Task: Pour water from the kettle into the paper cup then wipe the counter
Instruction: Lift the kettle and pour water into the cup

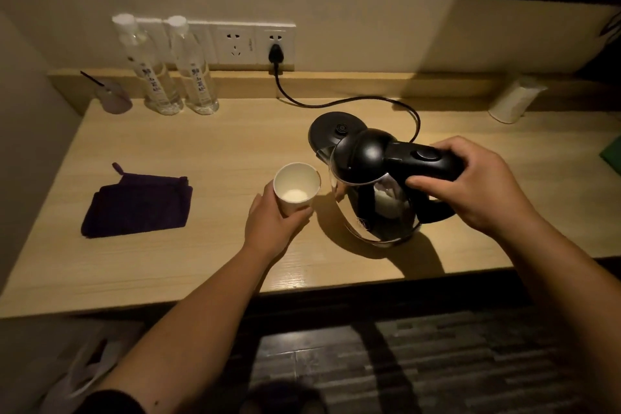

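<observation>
A white paper cup [295,190] stands on the wooden counter [201,151], and my left hand [272,223] wraps around its lower wall. My right hand [477,185] grips the black handle of the steel and black kettle [376,185], which is lifted off its base and tilted left, its spout close to the cup's rim. No stream of water is visible. The kettle's round black base [332,131] lies just behind it. A folded dark purple cloth [137,205] lies flat on the counter to the left of the cup.
Two clear water bottles [174,77] and an upturned glass [114,97] stand at the back left. The base's black cord [336,102] runs to a wall socket [274,50]. A white object [514,101] sits at the back right. The counter's front edge lies below my forearms.
</observation>
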The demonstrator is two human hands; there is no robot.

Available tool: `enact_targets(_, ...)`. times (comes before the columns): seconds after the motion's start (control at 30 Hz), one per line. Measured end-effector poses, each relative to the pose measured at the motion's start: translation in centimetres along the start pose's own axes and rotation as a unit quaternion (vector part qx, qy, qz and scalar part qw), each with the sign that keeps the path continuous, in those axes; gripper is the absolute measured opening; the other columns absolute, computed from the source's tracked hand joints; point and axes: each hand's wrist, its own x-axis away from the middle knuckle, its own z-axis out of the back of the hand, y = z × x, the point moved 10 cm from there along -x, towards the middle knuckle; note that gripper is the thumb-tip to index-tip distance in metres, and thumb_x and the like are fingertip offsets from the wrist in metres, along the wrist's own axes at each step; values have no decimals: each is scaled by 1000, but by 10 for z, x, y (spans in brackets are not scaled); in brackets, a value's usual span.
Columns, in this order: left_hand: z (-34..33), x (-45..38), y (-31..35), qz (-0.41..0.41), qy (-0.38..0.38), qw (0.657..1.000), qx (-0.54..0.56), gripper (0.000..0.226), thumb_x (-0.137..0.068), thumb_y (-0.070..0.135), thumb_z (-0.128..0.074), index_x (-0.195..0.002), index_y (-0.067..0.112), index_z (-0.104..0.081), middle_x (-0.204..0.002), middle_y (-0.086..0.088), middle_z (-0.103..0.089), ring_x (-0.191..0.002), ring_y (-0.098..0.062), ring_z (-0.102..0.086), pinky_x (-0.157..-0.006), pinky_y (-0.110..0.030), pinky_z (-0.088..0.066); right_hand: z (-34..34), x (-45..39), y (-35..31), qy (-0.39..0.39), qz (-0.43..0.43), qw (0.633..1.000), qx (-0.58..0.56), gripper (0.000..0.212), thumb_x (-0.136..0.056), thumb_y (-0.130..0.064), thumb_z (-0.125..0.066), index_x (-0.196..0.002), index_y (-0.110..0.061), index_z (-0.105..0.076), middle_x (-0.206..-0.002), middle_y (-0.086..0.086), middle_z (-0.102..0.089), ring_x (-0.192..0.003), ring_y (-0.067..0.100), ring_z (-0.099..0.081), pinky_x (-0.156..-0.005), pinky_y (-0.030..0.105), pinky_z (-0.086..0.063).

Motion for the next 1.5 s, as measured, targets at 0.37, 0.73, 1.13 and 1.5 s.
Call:
enact_targets(0.37,-4,-1,-8,10,-5,1000,-9,81,-69,60,-70,-136,35,-35,-118,5,-52,-115,-20,-48,-87,-37,-48,-17,-16,-53,-87,57,988,117,38,-69,-30,-82,-99,-33,-59,-85,-16,-58,-82,10,-56,-66,24,-47)
enact_targets(0.73,-8,-2,-14,26,-23,999,-6,81,-69,58,-66,-139,40,-28,-134,6,-52,-135,-33,-36,-98,-53,-45,-25,-29,-93,-129,96,966,204,39,-71,-33,-80,-106,-25,-64,-91,-2,-63,-83,18,-57,-63,25,-48)
enact_targets(1.13,-6,-2,-13,20,-17,1000,2,84,-64,70,-64,-136,45,-27,-132,9,-53,-133,-31,-38,-98,-53,-45,-29,-49,-110,-167,109,944,263,35,-71,-38,-79,-101,-25,-66,-86,-3,-64,-74,6,-54,-61,27,-50)
enact_targets(1.5,-8,-3,-17,26,-13,1000,-4,85,-63,73,-63,-135,49,-26,-130,9,-54,-133,-32,-39,-98,-53,-46,-35,-53,-116,-189,115,933,284,35,-71,-38,-78,-102,-27,-65,-87,-4,-63,-72,5,-52,-56,22,-44)
